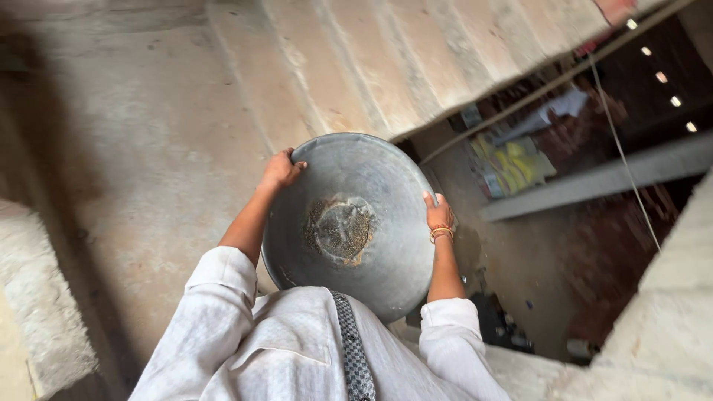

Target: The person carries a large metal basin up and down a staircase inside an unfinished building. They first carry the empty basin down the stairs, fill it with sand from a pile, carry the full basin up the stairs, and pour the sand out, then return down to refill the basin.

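Your left hand [281, 171] and right hand [439, 215] grip the grey metal pan [379, 186]; concrete stairs [386, 59] rise beyond the pan.

Rough grey-beige concrete surface [148, 148], stained and shadowed, spreads beyond and to the outer side of the left hand [281, 169]; ribbed concrete steps [386, 59] run above both hands. Past the right hand [440, 215] an opening drops to a dim dirt floor [512, 275] with yellow sacks [512, 167], a grey beam [609, 174], a thin cord [624, 160]. Small bright lights [661, 76] dot the dark far corner.
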